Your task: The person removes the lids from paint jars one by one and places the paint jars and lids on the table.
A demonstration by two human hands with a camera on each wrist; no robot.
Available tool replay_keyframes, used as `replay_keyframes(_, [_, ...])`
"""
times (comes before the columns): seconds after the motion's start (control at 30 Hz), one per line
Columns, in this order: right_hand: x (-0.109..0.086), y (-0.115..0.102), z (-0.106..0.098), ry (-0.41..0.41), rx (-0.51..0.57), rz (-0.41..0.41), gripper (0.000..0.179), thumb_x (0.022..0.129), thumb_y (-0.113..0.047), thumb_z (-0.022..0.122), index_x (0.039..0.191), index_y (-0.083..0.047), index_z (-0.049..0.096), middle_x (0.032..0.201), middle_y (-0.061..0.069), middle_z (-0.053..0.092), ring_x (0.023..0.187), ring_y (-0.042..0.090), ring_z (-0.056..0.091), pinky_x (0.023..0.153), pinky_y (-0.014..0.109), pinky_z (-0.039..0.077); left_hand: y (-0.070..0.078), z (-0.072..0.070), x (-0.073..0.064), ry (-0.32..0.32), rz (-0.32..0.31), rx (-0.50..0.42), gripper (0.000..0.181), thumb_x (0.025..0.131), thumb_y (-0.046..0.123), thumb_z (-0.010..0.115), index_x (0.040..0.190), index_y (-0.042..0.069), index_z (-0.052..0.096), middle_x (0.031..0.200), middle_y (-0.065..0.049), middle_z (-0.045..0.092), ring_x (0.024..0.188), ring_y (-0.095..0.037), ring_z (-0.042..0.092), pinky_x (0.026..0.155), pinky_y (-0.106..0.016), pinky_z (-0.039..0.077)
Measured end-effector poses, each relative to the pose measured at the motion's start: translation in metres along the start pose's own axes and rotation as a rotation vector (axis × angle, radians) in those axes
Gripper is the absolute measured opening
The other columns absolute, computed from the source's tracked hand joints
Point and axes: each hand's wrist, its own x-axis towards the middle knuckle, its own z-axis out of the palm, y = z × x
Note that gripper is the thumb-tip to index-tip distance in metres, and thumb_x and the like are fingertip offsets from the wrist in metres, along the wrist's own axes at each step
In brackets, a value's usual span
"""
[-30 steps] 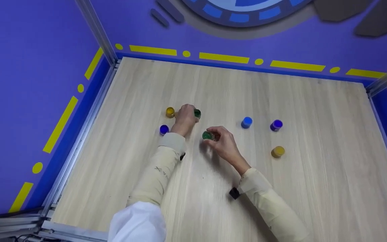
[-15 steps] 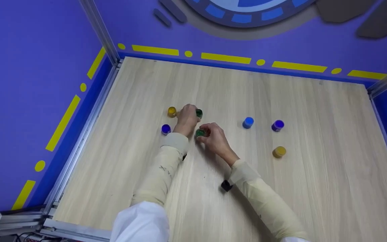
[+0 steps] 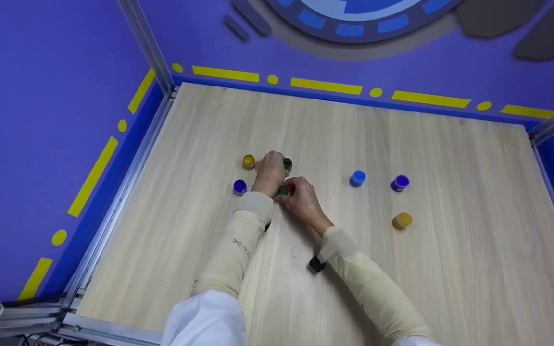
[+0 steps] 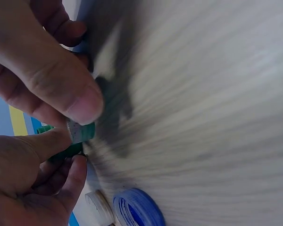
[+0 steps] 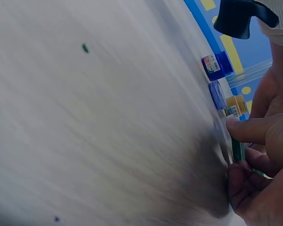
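Observation:
In the head view my left hand (image 3: 271, 169) grips a small green paint jar (image 3: 287, 164), mostly hidden by the fingers. Its dark green body (image 4: 70, 151) shows between the fingertips in the left wrist view. Close in front of it, my right hand (image 3: 304, 199) pinches a green lid (image 3: 282, 191) between thumb and fingers. That green lid (image 5: 237, 149) is held low over the tabletop in the right wrist view. Left of the left hand stand a yellow paint jar (image 3: 248, 162) and a purple-blue one (image 3: 240, 186).
A blue lid (image 4: 137, 208) and a whitish lid (image 4: 99, 207) lie near the left hand. On the right stand a blue jar (image 3: 357, 178), a purple jar (image 3: 400, 183) and a yellow jar (image 3: 402, 220). Walls edge the wooden tabletop (image 3: 450, 269).
My right hand has moved left with the green lid, close up to the left hand. The left hand keeps its grip on the green jar and has hardly moved.

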Motion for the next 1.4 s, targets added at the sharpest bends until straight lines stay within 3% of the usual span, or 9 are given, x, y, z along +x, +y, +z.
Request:
replay_keyframes(0.37, [0.001,0.003,0.007,0.025,-0.083,-0.057,0.034,0.085,-0.012,0.086,0.110,0.003,0.068,0.103,0.013,0.064,0.095,0.026,0.061,0.085,0.042,0.052,-0.002,0.000,-0.001,0.002,0.022,0.013,0.026,0.090,0.004,0.077,0.114,-0.004,0.069,0.114,-0.016,0.066,0.103,-0.026,0.066,0.092,-0.035,0.053])
replay_keyframes(0.7, [0.001,0.003,0.007,0.020,-0.086,-0.052,0.032,0.085,-0.011,0.085,0.108,0.002,0.066,0.103,0.013,0.062,0.094,0.026,0.060,0.086,0.044,0.051,-0.002,0.000,0.001,-0.026,0.039,0.059,0.029,0.092,0.009,0.078,0.117,-0.003,0.069,0.115,-0.015,0.065,0.105,-0.027,0.065,0.095,-0.036,0.052])
replay_keyframes(1.03, [-0.001,0.005,0.009,0.029,-0.073,-0.040,0.033,0.085,-0.010,0.085,0.107,0.002,0.065,0.102,0.013,0.062,0.093,0.025,0.058,0.085,0.044,0.051,-0.005,0.002,0.000,-0.042,0.024,0.000,0.033,0.092,0.010,0.077,0.121,-0.002,0.068,0.119,-0.016,0.064,0.109,-0.029,0.063,0.100,-0.040,0.049])
replay_keyframes(1.2, [-0.004,0.006,0.004,0.018,-0.040,-0.019,0.038,0.085,-0.014,0.086,0.111,0.003,0.063,0.104,0.014,0.061,0.092,0.024,0.056,0.084,0.042,0.050,-0.006,0.003,0.000,-0.047,0.034,0.003,0.033,0.092,0.011,0.077,0.122,-0.002,0.068,0.119,-0.016,0.064,0.111,-0.030,0.062,0.100,-0.042,0.048])
replay_keyframes(1.4, [-0.008,0.010,-0.016,-0.013,0.009,-0.016,0.029,0.095,-0.012,0.075,0.119,0.003,0.066,0.108,0.015,0.065,0.096,0.025,0.061,0.085,0.040,0.051,-0.009,-0.001,-0.001,-0.050,0.041,0.004,0.038,0.092,0.014,0.078,0.126,0.000,0.067,0.121,-0.017,0.064,0.114,-0.032,0.062,0.100,-0.046,0.046])
